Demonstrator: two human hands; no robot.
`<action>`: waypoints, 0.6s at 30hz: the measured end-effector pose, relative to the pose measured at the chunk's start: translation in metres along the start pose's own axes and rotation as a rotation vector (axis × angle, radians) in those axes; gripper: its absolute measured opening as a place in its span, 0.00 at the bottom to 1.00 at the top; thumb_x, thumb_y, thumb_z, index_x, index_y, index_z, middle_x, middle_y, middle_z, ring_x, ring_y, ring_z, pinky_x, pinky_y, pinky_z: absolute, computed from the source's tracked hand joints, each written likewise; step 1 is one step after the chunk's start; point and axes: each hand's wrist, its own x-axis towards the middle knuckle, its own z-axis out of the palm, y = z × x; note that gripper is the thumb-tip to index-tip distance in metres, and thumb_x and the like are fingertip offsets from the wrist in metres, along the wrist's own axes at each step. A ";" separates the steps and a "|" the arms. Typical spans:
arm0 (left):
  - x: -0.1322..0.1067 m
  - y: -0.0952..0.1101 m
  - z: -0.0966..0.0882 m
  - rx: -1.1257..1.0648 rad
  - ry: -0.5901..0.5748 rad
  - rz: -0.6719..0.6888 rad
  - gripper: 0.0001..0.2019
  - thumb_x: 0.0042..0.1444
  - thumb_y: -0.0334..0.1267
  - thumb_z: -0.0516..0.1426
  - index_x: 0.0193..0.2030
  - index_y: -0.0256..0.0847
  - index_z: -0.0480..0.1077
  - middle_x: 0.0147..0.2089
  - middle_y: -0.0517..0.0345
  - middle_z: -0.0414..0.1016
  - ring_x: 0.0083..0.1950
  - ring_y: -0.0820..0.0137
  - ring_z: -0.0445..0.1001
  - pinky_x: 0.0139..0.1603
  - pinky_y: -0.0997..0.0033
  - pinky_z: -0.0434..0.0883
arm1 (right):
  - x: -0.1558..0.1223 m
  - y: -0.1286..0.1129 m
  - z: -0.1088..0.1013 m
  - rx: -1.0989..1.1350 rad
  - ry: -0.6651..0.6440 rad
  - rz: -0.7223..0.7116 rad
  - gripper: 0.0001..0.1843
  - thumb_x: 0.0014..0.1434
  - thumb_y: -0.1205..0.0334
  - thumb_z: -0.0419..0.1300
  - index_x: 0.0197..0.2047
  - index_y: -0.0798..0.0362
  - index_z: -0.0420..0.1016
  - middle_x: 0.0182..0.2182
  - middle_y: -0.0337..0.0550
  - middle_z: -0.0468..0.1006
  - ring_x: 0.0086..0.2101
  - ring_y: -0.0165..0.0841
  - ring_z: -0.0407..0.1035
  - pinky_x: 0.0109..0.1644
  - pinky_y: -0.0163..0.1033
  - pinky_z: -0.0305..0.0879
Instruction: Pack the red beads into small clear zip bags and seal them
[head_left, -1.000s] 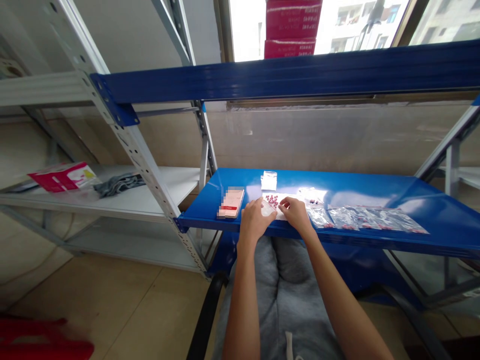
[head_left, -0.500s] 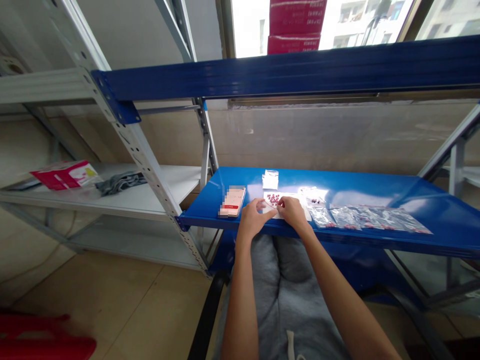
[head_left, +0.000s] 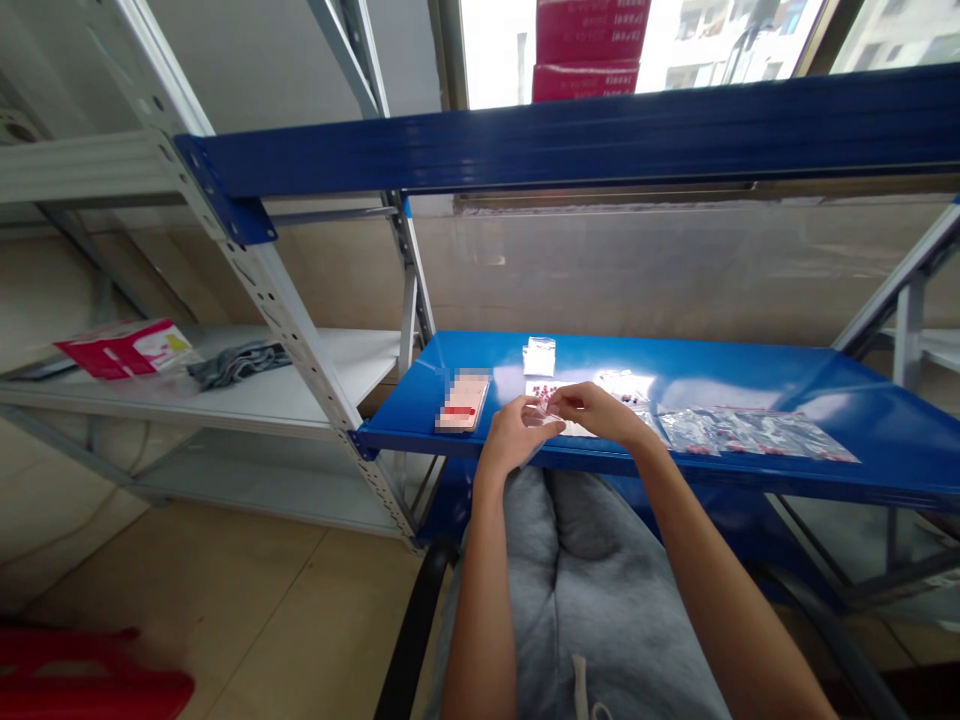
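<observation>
My left hand (head_left: 514, 435) is closed at the front edge of the blue shelf, holding a small clear plastic bag (head_left: 537, 445) whose outline is faint. Close beside it, my right hand (head_left: 596, 410) has its fingertips pinched together above the bag's upper part. What sits in that pinch is too small to make out. Small red beads (head_left: 541, 391) lie on a white sheet (head_left: 576, 429) just beyond my fingers, partly covered by them. To the right, several clear bags (head_left: 686, 432) with small red pieces inside lie in a row.
White packets (head_left: 540, 356) lie behind the beads. A flat pinkish item with a red band (head_left: 466, 402) rests at the left, partly blurred out. Another clear bag with dark pieces (head_left: 628, 393) lies right of the sheet. A blue crossbeam (head_left: 525, 150) spans above the blue shelf (head_left: 750, 370).
My right hand has risen from the beads and turned towards my left hand, its forearm swinging right. My left hand has shifted slightly, and the clear bag shows more plainly beneath its fingers.
</observation>
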 end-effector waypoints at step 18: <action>0.005 -0.011 -0.007 0.060 0.147 -0.053 0.23 0.51 0.45 0.70 0.51 0.38 0.76 0.55 0.43 0.80 0.54 0.58 0.79 0.56 0.60 0.74 | 0.029 0.046 0.026 -0.605 0.114 0.180 0.11 0.65 0.66 0.60 0.43 0.54 0.85 0.38 0.51 0.82 0.38 0.38 0.74 0.44 0.37 0.62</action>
